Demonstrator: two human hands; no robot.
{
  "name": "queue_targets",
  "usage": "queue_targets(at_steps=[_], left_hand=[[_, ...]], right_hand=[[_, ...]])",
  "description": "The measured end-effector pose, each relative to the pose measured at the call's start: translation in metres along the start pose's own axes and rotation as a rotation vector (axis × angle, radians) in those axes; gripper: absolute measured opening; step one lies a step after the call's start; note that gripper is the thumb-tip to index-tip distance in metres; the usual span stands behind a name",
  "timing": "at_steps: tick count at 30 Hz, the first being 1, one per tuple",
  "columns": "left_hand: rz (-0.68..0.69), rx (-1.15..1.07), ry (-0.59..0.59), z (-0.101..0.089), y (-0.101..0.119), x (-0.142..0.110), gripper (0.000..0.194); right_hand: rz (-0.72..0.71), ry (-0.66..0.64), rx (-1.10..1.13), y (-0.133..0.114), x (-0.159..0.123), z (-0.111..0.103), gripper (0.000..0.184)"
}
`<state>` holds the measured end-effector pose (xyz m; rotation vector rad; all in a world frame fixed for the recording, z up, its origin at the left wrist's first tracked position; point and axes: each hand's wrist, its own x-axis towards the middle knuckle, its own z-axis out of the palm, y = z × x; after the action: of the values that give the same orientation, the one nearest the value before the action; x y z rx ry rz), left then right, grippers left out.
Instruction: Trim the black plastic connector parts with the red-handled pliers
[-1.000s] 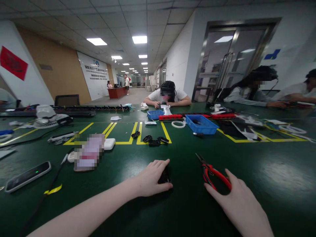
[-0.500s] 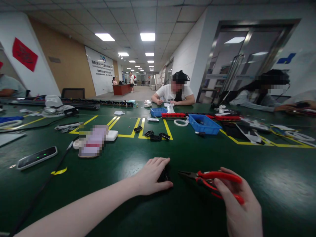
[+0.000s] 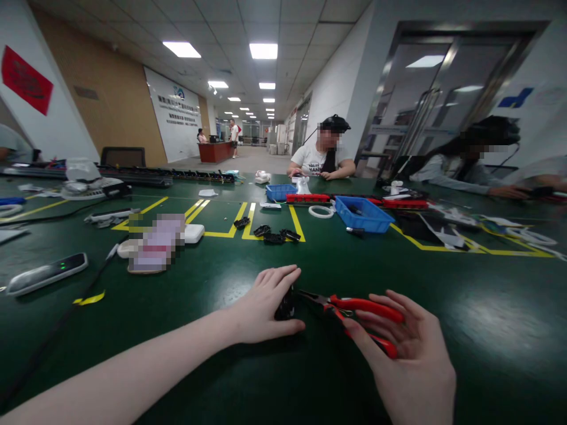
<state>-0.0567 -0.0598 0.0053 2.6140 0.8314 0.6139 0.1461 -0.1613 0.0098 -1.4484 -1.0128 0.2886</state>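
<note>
My left hand (image 3: 269, 307) rests on the green table, curled around a small black plastic part (image 3: 286, 306); most of that part is hidden under the fingers. In my right hand (image 3: 410, 348) is a pair of long-nose pliers (image 3: 367, 306) with red handles. The fingers lie along the upper handle and the thumb presses near the pivot. The pliers' dark jaws point left, and their tips are right beside the black part; whether they touch it I cannot tell.
Several similar black parts (image 3: 274, 235) lie beyond my hands, near yellow tape lines. A blue bin (image 3: 362, 218) stands farther right, and a phone (image 3: 48, 274) lies at left near a black cable (image 3: 62, 319). Across the table sits a person (image 3: 325, 154) in a headset.
My right hand has moved left with the pliers, bringing their tips up to the black part. The pliers' handles look spread wider. My left hand keeps hold of the part.
</note>
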Motion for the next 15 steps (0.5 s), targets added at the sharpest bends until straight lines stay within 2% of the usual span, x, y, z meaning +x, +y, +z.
queue_targets(at_steps=[2, 4, 8, 9, 11, 15], left_hand=[[0.135, 0.020, -0.032, -0.007, 0.007, 0.012, 0.087], [0.273, 0.048, -0.116, -0.014, 0.016, 0.031, 0.086], [0.441, 0.146, -0.288, -0.019, 0.031, 0.071, 0.075], [0.471, 0.160, -0.309, -0.020, 0.033, 0.078, 0.066], [0.504, 0.177, -0.308, -0.022, 0.037, 0.085, 0.053], [0.506, 0.220, -0.223, -0.034, 0.043, 0.083, 0.050]], right_hand=[[-0.068, -0.007, -0.041, -0.001, -0.003, 0.001, 0.075], [-0.150, -0.025, -0.100, -0.003, -0.007, 0.003, 0.073], [-0.316, -0.038, -0.182, -0.009, -0.013, 0.005, 0.062], [-0.336, -0.031, -0.188, -0.010, -0.014, 0.004, 0.060], [-0.334, -0.020, -0.163, -0.012, -0.014, 0.003, 0.064], [-0.205, -0.083, -0.038, -0.009, -0.008, 0.000, 0.089]])
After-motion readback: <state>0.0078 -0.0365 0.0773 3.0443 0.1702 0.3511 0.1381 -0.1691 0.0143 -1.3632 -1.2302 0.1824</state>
